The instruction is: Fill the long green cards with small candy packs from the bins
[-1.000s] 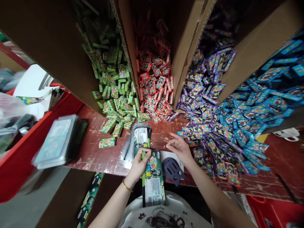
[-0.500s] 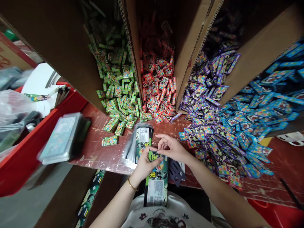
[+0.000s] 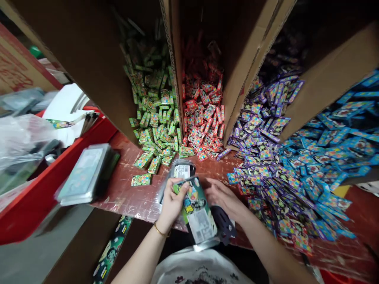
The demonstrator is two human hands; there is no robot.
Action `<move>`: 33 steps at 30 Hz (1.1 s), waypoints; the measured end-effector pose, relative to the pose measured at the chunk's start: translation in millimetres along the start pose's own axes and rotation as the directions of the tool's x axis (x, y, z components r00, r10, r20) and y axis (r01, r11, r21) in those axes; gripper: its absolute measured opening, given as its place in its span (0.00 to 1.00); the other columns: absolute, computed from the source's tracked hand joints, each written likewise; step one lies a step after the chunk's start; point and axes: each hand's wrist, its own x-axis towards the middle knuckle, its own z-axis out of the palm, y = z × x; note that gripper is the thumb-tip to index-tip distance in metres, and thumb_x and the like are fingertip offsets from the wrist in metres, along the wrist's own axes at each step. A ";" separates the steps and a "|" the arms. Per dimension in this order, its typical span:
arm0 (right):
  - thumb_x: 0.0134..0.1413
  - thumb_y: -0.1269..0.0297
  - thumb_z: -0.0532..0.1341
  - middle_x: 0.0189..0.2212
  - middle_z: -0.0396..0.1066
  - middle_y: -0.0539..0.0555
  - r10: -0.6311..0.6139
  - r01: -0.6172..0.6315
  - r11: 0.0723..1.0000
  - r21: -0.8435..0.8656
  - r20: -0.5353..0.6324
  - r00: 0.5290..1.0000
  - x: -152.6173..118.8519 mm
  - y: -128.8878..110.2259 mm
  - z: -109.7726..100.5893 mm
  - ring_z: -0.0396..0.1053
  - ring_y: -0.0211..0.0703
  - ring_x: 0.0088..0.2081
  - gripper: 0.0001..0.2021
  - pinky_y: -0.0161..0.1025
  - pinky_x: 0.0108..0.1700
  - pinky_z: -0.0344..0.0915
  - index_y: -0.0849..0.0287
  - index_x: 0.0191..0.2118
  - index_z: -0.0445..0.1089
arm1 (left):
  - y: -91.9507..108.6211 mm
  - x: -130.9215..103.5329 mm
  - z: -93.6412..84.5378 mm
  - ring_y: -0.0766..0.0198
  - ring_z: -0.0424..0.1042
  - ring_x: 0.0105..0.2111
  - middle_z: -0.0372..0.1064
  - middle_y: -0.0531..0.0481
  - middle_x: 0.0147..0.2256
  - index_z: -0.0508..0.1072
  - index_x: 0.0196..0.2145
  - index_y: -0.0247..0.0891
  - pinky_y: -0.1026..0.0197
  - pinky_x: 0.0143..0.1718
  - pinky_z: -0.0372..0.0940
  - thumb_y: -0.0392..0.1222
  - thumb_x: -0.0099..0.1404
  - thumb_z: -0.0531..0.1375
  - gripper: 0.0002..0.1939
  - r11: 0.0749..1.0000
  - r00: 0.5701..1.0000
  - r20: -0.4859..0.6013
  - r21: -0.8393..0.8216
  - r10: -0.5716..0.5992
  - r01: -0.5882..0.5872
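Note:
My left hand (image 3: 174, 199), with a gold bangle at the wrist, is closed on the top left of a flat green printed packet (image 3: 199, 205). Its thumb lies across the front, and the packet tilts in front of my body, with a pale label at its lower end. My right hand (image 3: 223, 197) is beside the packet's right edge, fingers stretched toward it; some fingertips are blurred or hidden, so I cannot tell if they touch. Behind the packet lies a stack of similar packets in clear sleeves (image 3: 181, 170). A dark cut-out piece (image 3: 226, 225) sits under my right wrist.
Cardboard dividers (image 3: 171, 51) separate heaps of small green boxes (image 3: 160, 118), red boxes (image 3: 204, 122), purple boxes (image 3: 260, 134) and blue boxes (image 3: 328, 146). Plastic-sleeved packs (image 3: 84, 173) stand at the red table's (image 3: 127, 201) left, near a red bin (image 3: 59, 165).
Both hands were at the packet's top edge. The packet now tilts, its lower end swung right; my right hand has moved off the top edge to its right side. The view has shifted slightly.

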 end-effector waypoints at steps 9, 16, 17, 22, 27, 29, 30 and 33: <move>0.48 0.64 0.64 0.35 0.72 0.51 -0.361 0.283 0.722 -0.632 0.005 0.933 -61.3 -60.3 -3.2 0.71 0.41 0.34 0.32 0.39 0.39 0.65 0.52 0.58 0.51 | 65.4 3.5 -10.3 0.42 0.51 0.60 0.54 0.37 0.58 0.62 0.53 0.41 0.37 0.58 0.46 0.49 0.48 0.69 0.36 0.600 0.810 0.232 0.569 0.539 -0.562; 0.43 0.64 0.68 0.24 0.72 0.47 -0.270 0.282 0.897 -0.339 0.083 0.959 -30.2 -91.2 14.3 0.68 0.37 0.23 0.27 0.32 0.24 0.61 0.56 0.51 0.61 | 48.7 -27.0 22.9 0.52 0.72 0.40 0.72 0.46 0.39 0.64 0.48 0.43 0.52 0.44 0.66 0.46 0.54 0.65 0.25 0.923 0.805 0.591 0.282 0.049 -0.263; 0.43 0.63 0.68 0.23 0.71 0.47 -0.234 0.244 0.922 -0.300 0.068 0.970 -23.6 -85.0 10.2 0.68 0.36 0.23 0.25 0.31 0.23 0.61 0.57 0.49 0.63 | 37.3 -31.1 24.9 0.52 0.71 0.42 0.71 0.45 0.42 0.58 0.53 0.45 0.52 0.45 0.66 0.45 0.54 0.66 0.31 0.961 0.843 0.537 0.205 0.046 -0.183; 0.51 0.59 0.63 0.31 0.73 0.51 -0.487 0.453 0.873 -0.182 -0.263 0.833 -20.0 -28.2 1.1 0.73 0.42 0.31 0.21 0.41 0.36 0.69 0.56 0.49 0.60 | -1.9 -43.7 21.7 0.53 0.66 0.51 0.63 0.42 0.51 0.50 0.58 0.45 0.51 0.52 0.61 0.41 0.56 0.64 0.36 0.990 0.944 0.326 0.112 0.048 -0.089; 0.51 0.67 0.63 0.42 0.71 0.56 -0.749 0.632 0.661 -0.404 -0.403 0.526 -37.2 30.9 18.6 0.70 0.45 0.44 0.23 0.46 0.47 0.67 0.52 0.52 0.56 | -9.9 -48.4 17.9 0.55 0.68 0.47 0.63 0.45 0.48 0.52 0.54 0.45 0.54 0.46 0.65 0.42 0.56 0.64 0.33 0.992 0.978 0.208 0.119 0.016 -0.042; 0.52 0.67 0.62 0.44 0.70 0.58 -0.743 0.618 0.669 -0.413 -0.384 0.548 -37.8 41.4 23.2 0.70 0.46 0.45 0.23 0.46 0.46 0.68 0.53 0.52 0.56 | -12.8 -51.4 17.7 0.56 0.69 0.46 0.63 0.45 0.48 0.52 0.53 0.45 0.55 0.46 0.65 0.43 0.56 0.64 0.32 0.992 0.978 0.210 0.117 0.011 -0.037; 0.52 0.67 0.62 0.43 0.70 0.58 -0.740 0.610 0.673 -0.420 -0.372 0.560 -36.9 43.3 24.2 0.70 0.46 0.44 0.23 0.46 0.45 0.68 0.54 0.52 0.55 | -14.7 -52.7 17.5 0.57 0.69 0.46 0.63 0.46 0.47 0.52 0.53 0.45 0.56 0.46 0.65 0.42 0.56 0.64 0.32 0.992 0.975 0.223 0.122 0.011 -0.039; 0.54 0.66 0.61 0.36 0.72 0.56 -0.717 0.576 0.691 -0.437 -0.312 0.624 -33.7 41.9 24.4 0.72 0.45 0.38 0.20 0.45 0.42 0.70 0.55 0.51 0.56 | -19.9 -51.9 16.4 0.60 0.70 0.40 0.66 0.49 0.40 0.53 0.50 0.44 0.59 0.39 0.66 0.43 0.56 0.64 0.28 0.993 0.959 0.284 0.112 -0.008 -0.025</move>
